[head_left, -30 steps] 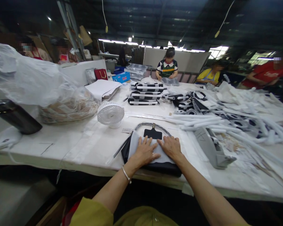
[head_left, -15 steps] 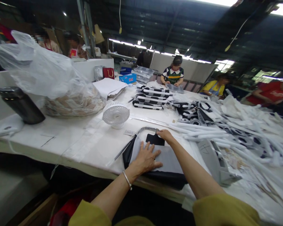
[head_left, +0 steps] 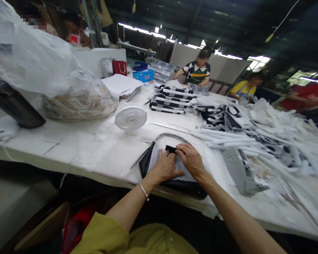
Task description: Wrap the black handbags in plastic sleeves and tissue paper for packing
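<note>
A black bag (head_left: 193, 188) lies flat at the table's near edge, with a thin whitish sheet (head_left: 178, 164) over its upper face. Its curved handle (head_left: 172, 134) looks wrapped in clear film. My left hand (head_left: 163, 167) rests on the sheet, fingers stretched out and fingertips close to a small black flap (head_left: 170, 149). At the flap's right end, my right hand (head_left: 192, 159) pinches it between thumb and fingers. Most of the bag's face is hidden under the sheet and my hands.
A white fan (head_left: 130, 118) stands beyond the bag. Left are a dark flask (head_left: 18, 106) and a large plastic bag (head_left: 69, 81). Right are a grey tape dispenser (head_left: 240, 173) and white tubes (head_left: 228, 139). Wrapped black-and-white bags (head_left: 172, 100) are stacked ahead; a co-worker (head_left: 197, 70) stands behind.
The black flap, earlier lying broad and flat, now shows as a narrow strip. My right hand has come nearer my body, closer to my left hand. The camera view has shifted slightly.
</note>
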`<control>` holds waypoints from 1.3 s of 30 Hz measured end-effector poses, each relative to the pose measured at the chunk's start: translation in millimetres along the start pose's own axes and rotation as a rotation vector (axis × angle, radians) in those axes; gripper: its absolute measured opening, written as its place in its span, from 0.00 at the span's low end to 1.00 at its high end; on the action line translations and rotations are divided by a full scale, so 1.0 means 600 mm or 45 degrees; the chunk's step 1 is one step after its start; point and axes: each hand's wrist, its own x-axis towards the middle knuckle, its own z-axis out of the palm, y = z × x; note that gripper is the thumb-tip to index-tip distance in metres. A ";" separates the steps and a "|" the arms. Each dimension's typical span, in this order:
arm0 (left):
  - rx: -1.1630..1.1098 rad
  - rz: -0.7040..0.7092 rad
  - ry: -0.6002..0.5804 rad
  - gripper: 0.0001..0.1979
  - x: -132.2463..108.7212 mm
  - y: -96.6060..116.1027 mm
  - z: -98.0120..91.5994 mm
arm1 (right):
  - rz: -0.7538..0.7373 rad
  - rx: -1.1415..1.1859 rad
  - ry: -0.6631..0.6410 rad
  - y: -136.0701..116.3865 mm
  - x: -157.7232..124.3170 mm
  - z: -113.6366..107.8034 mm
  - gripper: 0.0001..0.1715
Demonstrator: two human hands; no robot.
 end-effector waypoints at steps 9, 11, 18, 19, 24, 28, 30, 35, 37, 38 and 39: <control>0.117 0.003 -0.023 0.30 -0.003 0.001 -0.022 | 0.007 -0.035 -0.092 -0.008 -0.067 0.003 0.11; 0.161 0.075 -0.099 0.30 -0.007 0.003 -0.038 | 0.039 -0.044 -0.166 -0.007 -0.072 -0.002 0.10; 0.319 0.051 -0.014 0.28 -0.035 0.026 -0.061 | 0.091 -0.036 -0.336 -0.002 -0.097 -0.003 0.09; 0.320 0.033 0.024 0.26 -0.040 0.027 -0.060 | 0.086 -0.028 -0.359 -0.002 -0.098 -0.003 0.09; 0.246 0.321 0.066 0.18 -0.079 0.020 -0.059 | 0.081 0.022 -0.414 -0.002 -0.095 -0.009 0.09; 0.171 0.392 0.033 0.19 -0.110 0.023 -0.058 | 0.078 0.106 -0.283 -0.001 -0.104 -0.007 0.11; 0.168 0.369 0.044 0.17 -0.120 0.025 -0.052 | 0.004 0.127 -0.216 -0.002 -0.112 -0.004 0.12; 0.128 0.315 0.109 0.14 -0.126 0.023 -0.031 | -0.120 0.079 -0.257 -0.008 -0.117 -0.002 0.12; 0.093 0.283 0.118 0.14 -0.125 0.020 -0.025 | -0.140 0.028 -0.342 -0.011 -0.113 -0.007 0.12; 0.078 0.270 0.124 0.14 -0.125 0.019 -0.023 | -0.154 0.011 -0.387 -0.012 -0.110 -0.010 0.11; 0.068 0.260 0.130 0.14 -0.125 0.018 -0.022 | -0.172 0.003 -0.425 -0.013 -0.108 -0.013 0.11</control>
